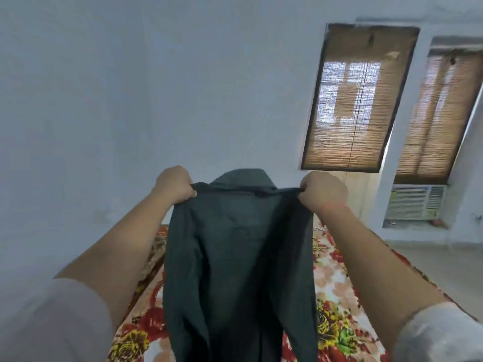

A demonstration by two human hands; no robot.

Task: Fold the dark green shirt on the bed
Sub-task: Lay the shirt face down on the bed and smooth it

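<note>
One bed (337, 283): floral cover in red, yellow and green, running away from the camera, below and behind the garment.
Dark green shirt (235, 257): held up in the air over the bed, hanging full length between the two forearms. Its upper part is well off the bed.
Window blinds (358, 100): woven, on the far wall to the right, with daylight showing through.
Left hand (173, 182): fingers curled round the cloth at one shoulder, gripping it.
Right hand (322, 190): pinches the other shoulder the same way. The hands are well apart, with the shoulder line pulled straight between them.
Collar (243, 176): stands up above the shoulder line, midway between the hands.
Handling (judged): light, soft and limp. It looks like thin woven cloth with no stiffness except perhaps at the collar. It should drape and crease readily, and it looks neither slippery nor fragile.
Where to hold (judged): the shoulder points, as now, suit lowering it flat onto the bed. For the side folds, take one shoulder and the hem on the same side, and take the sleeves near the cuffs.
Hidden: the hem is cut off by the bottom edge, so I cannot tell whether it touches the bed. The sleeves merge with the dark body folds and are hard to separate. No buttons show, so which face is toward the camera is uncertain. The fingertips are tucked behind the cloth.
</note>
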